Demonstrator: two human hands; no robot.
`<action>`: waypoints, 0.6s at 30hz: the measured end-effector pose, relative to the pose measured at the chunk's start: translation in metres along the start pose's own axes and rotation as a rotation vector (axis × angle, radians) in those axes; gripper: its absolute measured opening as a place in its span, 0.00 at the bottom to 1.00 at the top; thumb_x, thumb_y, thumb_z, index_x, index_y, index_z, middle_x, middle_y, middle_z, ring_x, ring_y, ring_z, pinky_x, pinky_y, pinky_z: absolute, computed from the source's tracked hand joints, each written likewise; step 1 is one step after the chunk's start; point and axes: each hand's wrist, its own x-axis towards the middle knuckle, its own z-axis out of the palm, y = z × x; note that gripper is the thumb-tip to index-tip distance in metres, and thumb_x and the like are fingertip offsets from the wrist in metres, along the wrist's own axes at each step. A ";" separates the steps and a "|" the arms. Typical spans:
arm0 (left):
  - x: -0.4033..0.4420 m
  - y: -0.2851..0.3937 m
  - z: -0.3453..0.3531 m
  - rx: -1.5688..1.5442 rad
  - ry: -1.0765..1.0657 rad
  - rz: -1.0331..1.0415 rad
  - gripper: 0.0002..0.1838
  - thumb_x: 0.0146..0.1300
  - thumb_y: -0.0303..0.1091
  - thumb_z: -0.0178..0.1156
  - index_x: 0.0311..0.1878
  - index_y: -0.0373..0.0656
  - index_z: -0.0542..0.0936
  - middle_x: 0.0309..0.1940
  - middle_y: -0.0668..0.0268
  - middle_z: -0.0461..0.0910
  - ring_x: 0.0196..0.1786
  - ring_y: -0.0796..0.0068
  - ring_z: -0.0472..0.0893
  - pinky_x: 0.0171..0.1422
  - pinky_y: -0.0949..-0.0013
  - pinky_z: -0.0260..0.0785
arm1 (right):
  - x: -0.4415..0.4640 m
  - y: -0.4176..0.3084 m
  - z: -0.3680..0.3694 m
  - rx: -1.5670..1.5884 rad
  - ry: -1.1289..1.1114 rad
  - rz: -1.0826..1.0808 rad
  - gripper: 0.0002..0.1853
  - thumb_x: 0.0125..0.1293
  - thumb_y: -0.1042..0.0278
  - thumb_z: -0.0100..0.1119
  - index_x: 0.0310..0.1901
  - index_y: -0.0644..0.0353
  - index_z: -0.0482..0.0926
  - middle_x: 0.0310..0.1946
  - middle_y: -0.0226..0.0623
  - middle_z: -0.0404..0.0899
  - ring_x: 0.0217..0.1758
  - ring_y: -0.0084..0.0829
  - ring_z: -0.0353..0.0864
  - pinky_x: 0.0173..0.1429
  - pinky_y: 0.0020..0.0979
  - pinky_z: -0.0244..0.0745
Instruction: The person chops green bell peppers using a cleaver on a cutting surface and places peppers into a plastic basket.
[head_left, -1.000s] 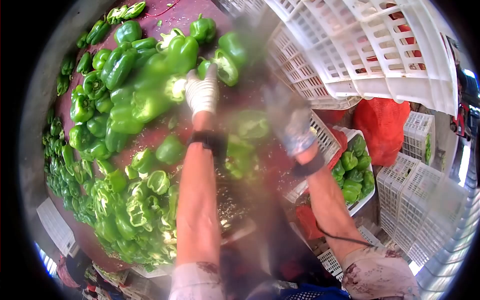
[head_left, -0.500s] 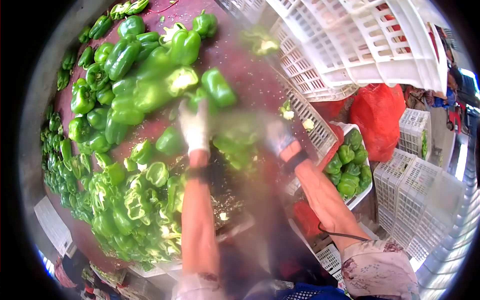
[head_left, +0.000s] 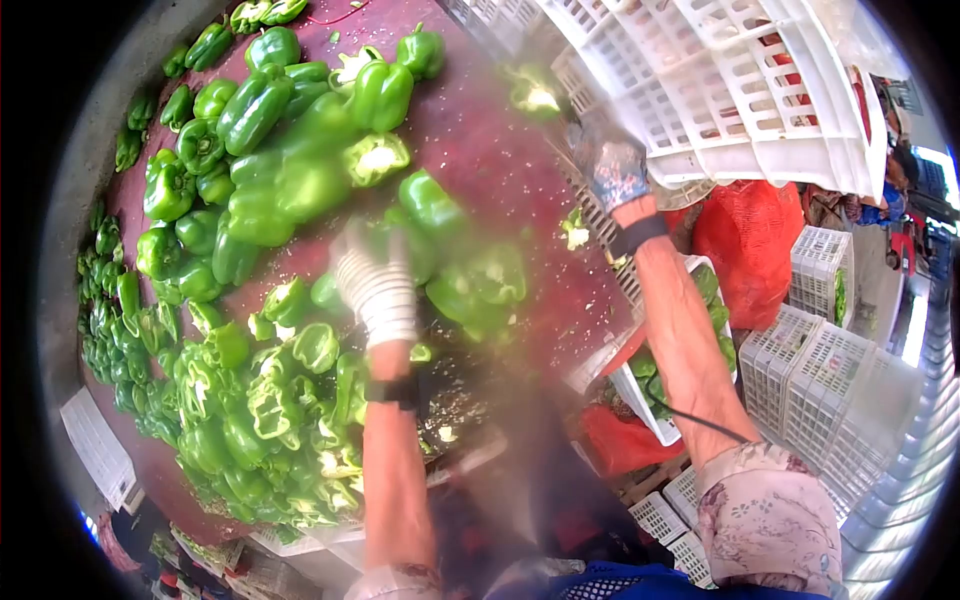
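My left hand [head_left: 375, 285], in a white ribbed knit glove, reaches over the dark red tabletop [head_left: 500, 140] among green bell peppers. Its blurred fingertips are against or just above a pepper [head_left: 408, 240]; whether they grip it cannot be made out. Just beyond lies a glossy whole pepper [head_left: 430, 200]. My right hand [head_left: 612, 165], in a patterned glove, is at the table's right side by the slatted crate edge, under the big white crate [head_left: 700, 90]. Its fingers are smeared and partly hidden. Right of my left hand lie blurred cut peppers [head_left: 480, 285].
Whole peppers [head_left: 250, 110] are heaped at the far left, with a pile of cut, hollowed peppers [head_left: 240, 410] nearer. A white crate of peppers [head_left: 640, 395] stands below my right forearm. Beyond are a red mesh sack [head_left: 745, 250] and stacked white crates [head_left: 800, 360].
My right hand has swung from over the table up and right to the crate edge. My left hand has shifted slightly left and down, still among the peppers.
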 end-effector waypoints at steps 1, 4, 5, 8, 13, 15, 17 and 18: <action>0.005 0.014 0.002 -0.026 -0.002 0.112 0.28 0.55 0.42 0.68 0.58 0.40 0.75 0.57 0.50 0.74 0.59 0.52 0.74 0.64 0.59 0.66 | -0.005 0.004 0.007 -0.008 0.004 0.021 0.12 0.68 0.59 0.52 0.39 0.59 0.77 0.25 0.47 0.80 0.27 0.48 0.81 0.30 0.45 0.75; 0.039 0.075 0.038 -0.113 -0.032 0.437 0.28 0.51 0.39 0.69 0.57 0.42 0.76 0.59 0.51 0.73 0.61 0.49 0.72 0.65 0.56 0.66 | -0.058 -0.013 -0.001 -0.005 0.086 -0.015 0.07 0.67 0.64 0.54 0.37 0.56 0.78 0.24 0.43 0.78 0.24 0.44 0.79 0.28 0.43 0.74; 0.060 0.105 0.068 -0.148 -0.054 0.540 0.30 0.50 0.41 0.69 0.58 0.43 0.76 0.60 0.51 0.72 0.63 0.49 0.71 0.65 0.54 0.65 | -0.076 -0.014 -0.011 -0.092 -0.060 0.035 0.06 0.65 0.66 0.55 0.38 0.57 0.78 0.29 0.44 0.78 0.25 0.43 0.79 0.27 0.42 0.74; 0.113 0.174 0.140 0.182 -0.092 0.865 0.35 0.50 0.42 0.68 0.63 0.48 0.72 0.67 0.50 0.66 0.66 0.47 0.68 0.65 0.48 0.65 | -0.126 -0.028 -0.050 0.106 -0.286 0.437 0.08 0.62 0.70 0.56 0.42 0.57 0.79 0.38 0.45 0.79 0.27 0.44 0.80 0.27 0.40 0.73; 0.129 0.211 0.140 0.219 -0.336 0.846 0.24 0.53 0.45 0.64 0.55 0.50 0.78 0.46 0.53 0.82 0.48 0.48 0.81 0.50 0.46 0.73 | -0.183 -0.018 -0.101 0.297 -0.290 0.484 0.11 0.65 0.67 0.57 0.47 0.60 0.80 0.34 0.50 0.81 0.31 0.46 0.82 0.30 0.41 0.73; 0.109 0.200 0.160 0.198 -0.276 0.887 0.18 0.53 0.44 0.64 0.46 0.49 0.82 0.38 0.53 0.84 0.42 0.48 0.83 0.44 0.48 0.75 | -0.190 -0.011 -0.097 0.042 -0.384 0.316 0.11 0.66 0.67 0.55 0.49 0.57 0.79 0.40 0.45 0.79 0.28 0.44 0.80 0.31 0.39 0.75; 0.106 0.196 0.136 0.233 -0.359 0.901 0.17 0.53 0.45 0.63 0.43 0.48 0.82 0.37 0.52 0.82 0.41 0.47 0.82 0.42 0.47 0.75 | -0.160 -0.021 -0.097 0.020 -0.324 0.237 0.11 0.65 0.69 0.55 0.48 0.56 0.79 0.41 0.43 0.79 0.27 0.43 0.80 0.31 0.39 0.76; 0.099 0.192 0.123 0.277 -0.357 0.862 0.18 0.49 0.41 0.64 0.44 0.49 0.81 0.40 0.54 0.81 0.46 0.52 0.80 0.46 0.51 0.75 | -0.137 -0.029 -0.096 0.106 -0.249 0.273 0.11 0.63 0.71 0.56 0.47 0.56 0.80 0.39 0.44 0.80 0.27 0.43 0.80 0.29 0.39 0.75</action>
